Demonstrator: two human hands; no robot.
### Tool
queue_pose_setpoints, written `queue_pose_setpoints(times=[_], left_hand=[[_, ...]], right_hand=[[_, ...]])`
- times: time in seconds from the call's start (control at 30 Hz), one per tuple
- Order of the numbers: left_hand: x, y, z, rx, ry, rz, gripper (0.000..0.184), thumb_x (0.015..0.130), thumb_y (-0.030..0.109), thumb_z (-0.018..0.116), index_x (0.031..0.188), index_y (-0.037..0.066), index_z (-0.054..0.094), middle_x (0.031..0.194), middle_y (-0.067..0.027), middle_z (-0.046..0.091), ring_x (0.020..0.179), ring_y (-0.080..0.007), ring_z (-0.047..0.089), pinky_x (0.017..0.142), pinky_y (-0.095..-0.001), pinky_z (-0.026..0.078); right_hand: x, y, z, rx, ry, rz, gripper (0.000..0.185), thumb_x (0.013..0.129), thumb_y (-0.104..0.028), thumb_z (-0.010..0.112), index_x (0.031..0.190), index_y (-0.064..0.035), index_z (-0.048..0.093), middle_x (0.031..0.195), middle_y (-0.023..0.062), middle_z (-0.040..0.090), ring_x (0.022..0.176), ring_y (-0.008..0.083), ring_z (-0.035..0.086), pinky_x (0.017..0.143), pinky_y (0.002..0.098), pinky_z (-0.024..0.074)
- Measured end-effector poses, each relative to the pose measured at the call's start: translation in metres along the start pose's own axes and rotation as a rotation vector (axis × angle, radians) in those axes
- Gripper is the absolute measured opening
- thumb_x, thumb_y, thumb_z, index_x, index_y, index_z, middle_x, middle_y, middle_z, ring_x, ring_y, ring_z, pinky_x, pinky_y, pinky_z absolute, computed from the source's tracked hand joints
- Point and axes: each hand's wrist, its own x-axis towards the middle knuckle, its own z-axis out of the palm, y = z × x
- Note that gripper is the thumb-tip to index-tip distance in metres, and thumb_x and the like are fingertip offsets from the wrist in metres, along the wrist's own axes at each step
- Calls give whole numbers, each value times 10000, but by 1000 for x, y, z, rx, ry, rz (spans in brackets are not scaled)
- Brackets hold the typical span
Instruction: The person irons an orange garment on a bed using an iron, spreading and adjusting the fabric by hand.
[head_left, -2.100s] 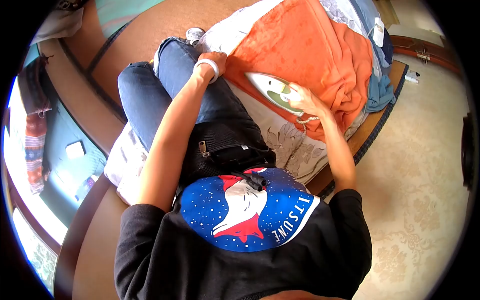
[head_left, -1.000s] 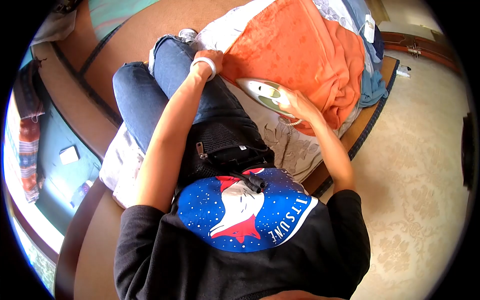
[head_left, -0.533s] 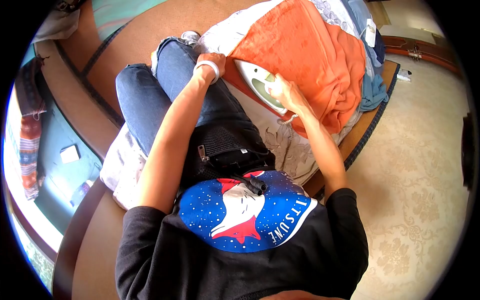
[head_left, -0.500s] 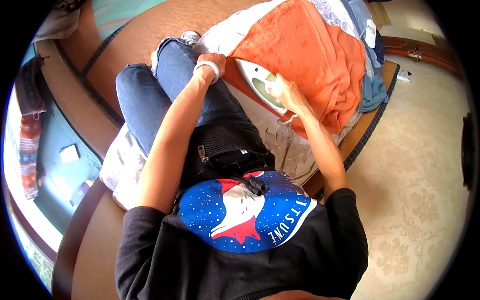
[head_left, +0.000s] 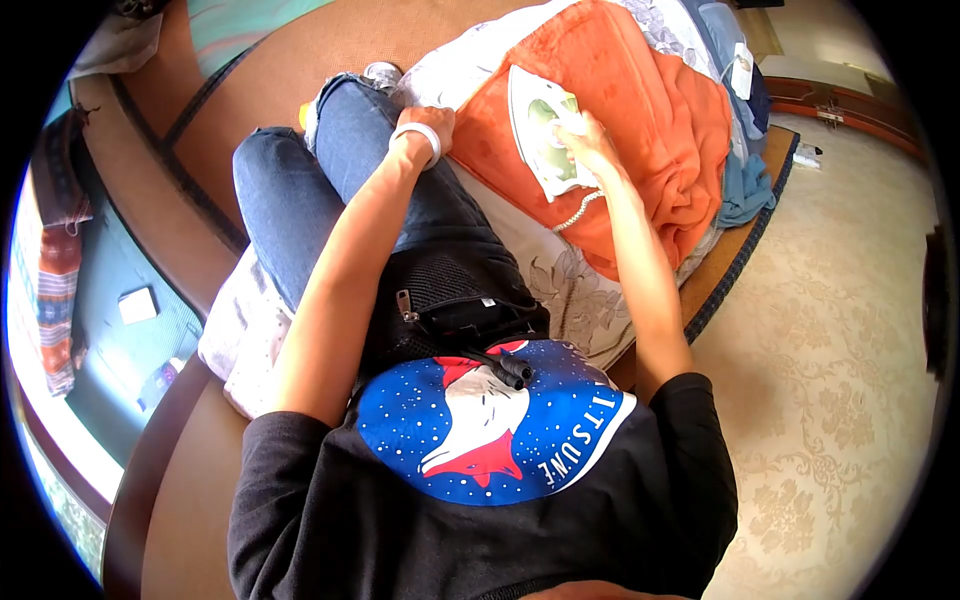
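My right hand (head_left: 588, 145) is wrapped around the handle of a white and green clothes iron (head_left: 530, 112). The iron lies over an orange cloth (head_left: 625, 70), its pointed tip toward the far side. A pale cord runs from its heel, beneath my wrist. My left hand (head_left: 430, 125), with a white band at the wrist, is closed at the cloth's left edge beside my knee and pinches that edge. Smooth fabric spreads between the hands, while folds bunch up on the right side.
Beneath the orange cloth lies a pale flowered sheet (head_left: 590, 300). Blue fabric (head_left: 745, 190) hangs at the right near the dark-trimmed edge. A white device (head_left: 741, 70) rests at the back right. Patterned floor (head_left: 800, 400) extends to the right; my jeans-clad legs (head_left: 290, 190) are at left.
My right hand has moved the iron up and to the right, from the cloth's near left edge toward its middle. The left hand stays almost where it was.
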Motion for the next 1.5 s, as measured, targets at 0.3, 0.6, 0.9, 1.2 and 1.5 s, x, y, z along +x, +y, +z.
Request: queue_pose_setpoints(times=[0.3, 0.6, 0.9, 1.2, 1.5], left_hand=[[-4, 0, 4, -2, 106, 19, 317, 929, 173, 312, 1120, 37, 525, 976, -177, 646, 917, -301, 631, 777, -389, 491], [-3, 1, 5, 121, 93, 25, 279, 884, 154, 399, 1064, 30, 573, 976, -159, 654, 920, -275, 637, 766, -383, 493], [-4, 1, 6, 7, 123, 74, 212, 828, 115, 467, 989, 40, 585, 948, -186, 641, 896, -312, 628, 757, -409, 491], [1, 0, 12, 44, 95, 64, 211, 856, 142, 427, 962, 64, 592, 964, -163, 638, 910, -310, 621, 759, -408, 485], [-1, 0, 9, 15, 78, 47, 202, 822, 101, 448, 963, 62, 588, 975, -177, 634, 939, -307, 612, 779, -397, 475]], right_hand=[[-25, -9, 25, 84, -174, -98, 453, 774, -367, 684, 986, -12, 500, 846, 96, 585, 681, 144, 570, 553, 293, 475], [-58, -32, 40, 28, -327, -93, 346, 839, -326, 588, 933, -8, 488, 746, 52, 554, 576, 98, 511, 542, 271, 457], [-76, 1, 23, 59, -235, -133, 260, 874, -252, 581, 902, -13, 482, 654, 44, 533, 551, 97, 525, 513, 269, 440], [-33, 19, 1, 40, -218, -177, 355, 856, -320, 585, 974, 1, 488, 755, 85, 585, 594, 140, 555, 550, 294, 487], [28, 3, -10, 198, -100, -16, 296, 869, -317, 578, 921, -37, 499, 710, 38, 544, 565, 106, 523, 498, 272, 462]])
